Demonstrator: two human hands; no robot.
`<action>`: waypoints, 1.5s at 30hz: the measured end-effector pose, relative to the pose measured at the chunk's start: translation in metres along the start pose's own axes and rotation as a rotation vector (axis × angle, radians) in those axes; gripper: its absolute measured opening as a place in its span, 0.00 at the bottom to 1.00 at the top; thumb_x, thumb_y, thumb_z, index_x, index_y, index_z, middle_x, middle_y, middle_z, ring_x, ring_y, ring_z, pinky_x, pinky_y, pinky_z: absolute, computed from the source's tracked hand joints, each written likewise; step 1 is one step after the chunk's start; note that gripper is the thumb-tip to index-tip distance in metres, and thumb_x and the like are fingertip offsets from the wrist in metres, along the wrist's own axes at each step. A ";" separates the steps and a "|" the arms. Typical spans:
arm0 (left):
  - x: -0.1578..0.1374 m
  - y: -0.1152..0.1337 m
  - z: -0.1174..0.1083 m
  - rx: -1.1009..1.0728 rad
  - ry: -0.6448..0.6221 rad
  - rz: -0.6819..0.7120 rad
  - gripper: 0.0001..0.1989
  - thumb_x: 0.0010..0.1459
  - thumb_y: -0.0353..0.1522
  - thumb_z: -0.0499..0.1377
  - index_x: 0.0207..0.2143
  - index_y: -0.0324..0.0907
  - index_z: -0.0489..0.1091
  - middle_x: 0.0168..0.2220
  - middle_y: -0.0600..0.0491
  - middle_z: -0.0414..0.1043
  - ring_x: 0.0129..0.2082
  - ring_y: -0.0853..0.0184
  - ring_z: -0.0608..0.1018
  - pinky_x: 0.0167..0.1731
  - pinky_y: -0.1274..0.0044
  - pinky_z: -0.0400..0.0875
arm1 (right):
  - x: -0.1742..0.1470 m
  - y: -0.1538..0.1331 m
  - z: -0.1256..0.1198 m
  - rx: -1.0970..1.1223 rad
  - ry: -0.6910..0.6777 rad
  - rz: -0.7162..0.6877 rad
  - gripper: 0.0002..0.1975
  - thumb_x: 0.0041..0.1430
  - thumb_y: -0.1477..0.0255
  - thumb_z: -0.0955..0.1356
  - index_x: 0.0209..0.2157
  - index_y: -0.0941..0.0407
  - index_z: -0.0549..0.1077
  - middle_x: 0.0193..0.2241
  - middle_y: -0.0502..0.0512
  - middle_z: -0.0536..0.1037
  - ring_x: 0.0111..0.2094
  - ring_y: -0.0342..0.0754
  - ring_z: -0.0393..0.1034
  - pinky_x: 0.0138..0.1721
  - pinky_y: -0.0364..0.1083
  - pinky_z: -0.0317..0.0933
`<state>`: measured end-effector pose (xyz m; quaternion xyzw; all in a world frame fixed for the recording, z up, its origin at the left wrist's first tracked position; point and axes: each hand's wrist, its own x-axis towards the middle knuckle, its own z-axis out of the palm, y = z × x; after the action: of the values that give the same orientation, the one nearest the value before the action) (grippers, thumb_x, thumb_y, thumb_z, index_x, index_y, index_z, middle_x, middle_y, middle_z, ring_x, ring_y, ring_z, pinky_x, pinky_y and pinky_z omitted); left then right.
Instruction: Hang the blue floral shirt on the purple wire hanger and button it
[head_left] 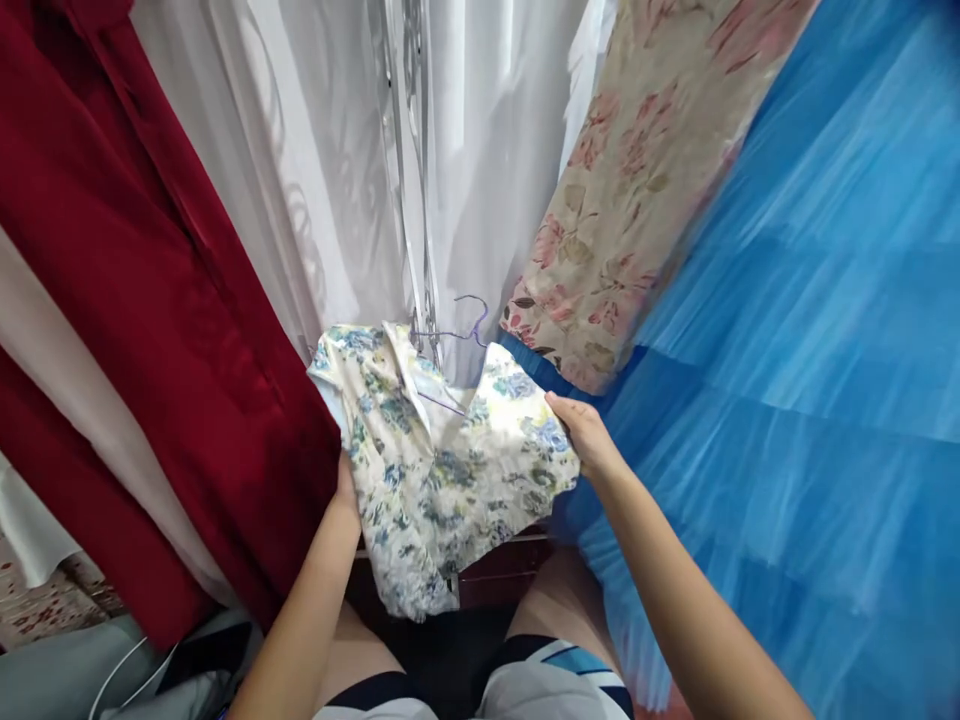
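A white blouse [457, 480] with a blue, green and yellow flower print hangs in front of me on a thin purple hanger [478, 325]. The hanger's hook sticks up above the neckline, and part of its bar shows inside the V-shaped opening. My right hand [589, 432] grips the blouse at its right shoulder edge, thumb on the front. At the blouse's left side, my left hand [346, 485] holds the edge, with most of its fingers hidden behind the fabric.
Dark red cloth [187, 300] hangs at the left and a layered blue tulle skirt [787, 420] at the right. Beside the skirt is a beige floral garment [600, 220]. White curtains [487, 130] hang behind. Grey fabric with a white cable [120, 670] lies lower left.
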<state>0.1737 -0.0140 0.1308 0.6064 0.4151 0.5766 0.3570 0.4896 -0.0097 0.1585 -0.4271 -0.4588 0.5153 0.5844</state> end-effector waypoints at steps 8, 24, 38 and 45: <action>-0.089 -0.047 -0.030 -0.410 0.281 -0.329 0.34 0.51 0.55 0.61 0.55 0.46 0.69 0.54 0.45 0.73 0.61 0.53 0.68 0.59 0.62 0.65 | 0.015 -0.047 0.023 -0.254 -0.259 -0.022 0.22 0.49 0.51 0.72 0.27 0.58 0.78 0.22 0.56 0.78 0.19 0.47 0.65 0.20 0.44 0.55; -0.171 -0.087 0.035 -0.227 0.281 -0.464 0.24 0.47 0.44 0.67 0.45 0.41 0.75 0.49 0.44 0.76 0.56 0.51 0.74 0.59 0.61 0.63 | -0.095 0.126 0.075 -0.406 -0.194 -0.009 0.21 0.64 0.53 0.61 0.27 0.55 0.66 0.24 0.51 0.72 0.25 0.47 0.65 0.31 0.46 0.59; -0.155 -0.079 0.049 0.394 0.402 0.109 0.23 0.55 0.37 0.64 0.51 0.43 0.65 0.50 0.43 0.70 0.52 0.55 0.73 0.53 0.63 0.67 | -0.101 0.123 0.093 -0.250 -0.203 0.054 0.15 0.58 0.64 0.68 0.22 0.55 0.64 0.13 0.48 0.70 0.15 0.40 0.56 0.19 0.41 0.48; -0.121 -0.060 0.084 0.504 0.013 0.060 0.05 0.63 0.33 0.52 0.33 0.44 0.64 0.30 0.51 0.73 0.32 0.62 0.76 0.34 0.74 0.66 | -0.076 0.098 0.095 -0.184 -0.164 -0.018 0.15 0.55 0.65 0.68 0.19 0.57 0.69 0.12 0.49 0.69 0.14 0.40 0.58 0.20 0.41 0.51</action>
<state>0.2530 -0.0964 0.0204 0.6847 0.5297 0.4691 0.1747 0.3730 -0.0724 0.0764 -0.4310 -0.5542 0.4990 0.5080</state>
